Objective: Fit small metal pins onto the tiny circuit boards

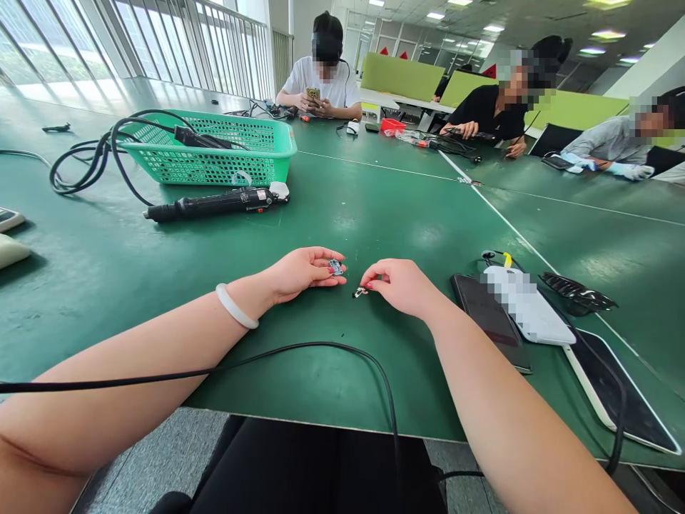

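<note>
My left hand (pixel 302 275) is closed on a small blue-grey circuit board (pixel 336 267), held between thumb and fingers above the green tabletop. A white bangle (pixel 236 306) circles that wrist. Just to the right, my right hand (pixel 399 285) pinches a tiny black-and-white part (pixel 360 292) with its thumb and forefinger; its exact kind is too small to make out. A narrow gap separates the two hands, and the board and the part do not touch.
A black electric screwdriver (pixel 219 203) lies before a green basket (pixel 214 163) with coiled cable. Phones (pixel 489 321), a white device (pixel 529 303) and a tablet (pixel 623 392) rest at right. A black cable (pixel 321 345) crosses near the table edge. Several people sit across the table.
</note>
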`<state>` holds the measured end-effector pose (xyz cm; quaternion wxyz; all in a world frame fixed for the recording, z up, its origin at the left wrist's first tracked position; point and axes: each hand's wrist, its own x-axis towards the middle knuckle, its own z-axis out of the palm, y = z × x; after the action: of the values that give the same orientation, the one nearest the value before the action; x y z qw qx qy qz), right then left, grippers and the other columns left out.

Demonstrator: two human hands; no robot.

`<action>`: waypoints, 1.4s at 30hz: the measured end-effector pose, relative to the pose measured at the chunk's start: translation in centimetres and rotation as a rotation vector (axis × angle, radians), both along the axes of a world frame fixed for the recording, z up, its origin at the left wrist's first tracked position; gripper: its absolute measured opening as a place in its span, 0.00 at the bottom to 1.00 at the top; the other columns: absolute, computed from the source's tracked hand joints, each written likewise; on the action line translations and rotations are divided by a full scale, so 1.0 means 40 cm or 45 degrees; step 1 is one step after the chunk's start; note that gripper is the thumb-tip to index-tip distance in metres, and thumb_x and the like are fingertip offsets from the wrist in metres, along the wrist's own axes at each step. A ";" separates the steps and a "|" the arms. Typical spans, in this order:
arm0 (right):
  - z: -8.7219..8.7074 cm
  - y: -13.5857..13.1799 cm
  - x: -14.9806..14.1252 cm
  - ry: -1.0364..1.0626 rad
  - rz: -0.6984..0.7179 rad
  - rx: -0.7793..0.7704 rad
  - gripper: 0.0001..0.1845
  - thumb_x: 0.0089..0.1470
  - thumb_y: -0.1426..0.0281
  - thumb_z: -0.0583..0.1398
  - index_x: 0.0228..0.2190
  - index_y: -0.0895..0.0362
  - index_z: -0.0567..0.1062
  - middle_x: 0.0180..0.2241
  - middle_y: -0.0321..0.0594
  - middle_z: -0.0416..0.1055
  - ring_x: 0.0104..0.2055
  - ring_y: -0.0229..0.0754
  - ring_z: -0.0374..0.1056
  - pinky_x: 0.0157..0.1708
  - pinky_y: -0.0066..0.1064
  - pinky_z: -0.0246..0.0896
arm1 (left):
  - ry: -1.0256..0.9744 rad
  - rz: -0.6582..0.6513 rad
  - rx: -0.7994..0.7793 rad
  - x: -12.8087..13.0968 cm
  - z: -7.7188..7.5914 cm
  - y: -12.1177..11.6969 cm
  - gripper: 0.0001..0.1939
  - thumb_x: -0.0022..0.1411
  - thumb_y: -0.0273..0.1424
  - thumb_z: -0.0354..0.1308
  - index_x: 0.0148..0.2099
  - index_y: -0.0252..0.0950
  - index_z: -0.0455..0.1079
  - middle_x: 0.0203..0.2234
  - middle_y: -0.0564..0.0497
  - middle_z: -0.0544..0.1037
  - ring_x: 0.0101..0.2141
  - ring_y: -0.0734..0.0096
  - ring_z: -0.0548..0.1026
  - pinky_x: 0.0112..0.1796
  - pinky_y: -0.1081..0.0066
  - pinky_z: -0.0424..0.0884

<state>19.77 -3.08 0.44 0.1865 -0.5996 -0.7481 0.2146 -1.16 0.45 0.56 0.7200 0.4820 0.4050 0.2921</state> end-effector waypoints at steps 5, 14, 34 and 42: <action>-0.002 0.002 -0.001 -0.016 0.016 0.015 0.09 0.50 0.71 0.56 0.26 0.52 0.78 0.25 0.34 0.71 0.24 0.34 0.60 0.25 0.29 0.53 | -0.009 -0.020 0.017 0.000 -0.005 0.002 0.12 0.55 0.20 0.60 0.43 0.30 0.68 0.38 0.44 0.78 0.35 0.70 0.79 0.46 0.64 0.73; -0.011 0.005 -0.025 -0.073 0.071 0.032 0.07 0.49 0.70 0.59 0.23 0.53 0.76 0.27 0.34 0.71 0.27 0.35 0.61 0.26 0.29 0.53 | 0.010 -0.065 0.063 0.002 -0.008 0.002 0.12 0.54 0.20 0.61 0.42 0.30 0.67 0.29 0.51 0.75 0.33 0.73 0.78 0.46 0.65 0.72; 0.012 0.000 -0.027 -0.023 -0.180 0.073 0.10 0.51 0.71 0.56 0.23 0.55 0.75 0.26 0.36 0.72 0.30 0.38 0.65 0.28 0.30 0.55 | 0.149 -0.205 0.269 0.005 -0.018 0.003 0.15 0.52 0.18 0.60 0.43 0.31 0.70 0.33 0.48 0.77 0.34 0.75 0.76 0.44 0.66 0.71; 0.002 0.004 -0.035 0.101 -0.320 0.049 0.08 0.50 0.75 0.56 0.23 0.56 0.72 0.24 0.36 0.73 0.26 0.35 0.66 0.27 0.29 0.58 | 0.167 -0.203 0.267 0.007 -0.013 -0.001 0.14 0.53 0.18 0.59 0.44 0.30 0.69 0.33 0.47 0.77 0.35 0.74 0.76 0.43 0.67 0.71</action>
<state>18.36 -2.92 0.54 0.2528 -0.6759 -0.6631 0.1987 -0.89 0.41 0.05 0.6587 0.6032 0.3788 0.2426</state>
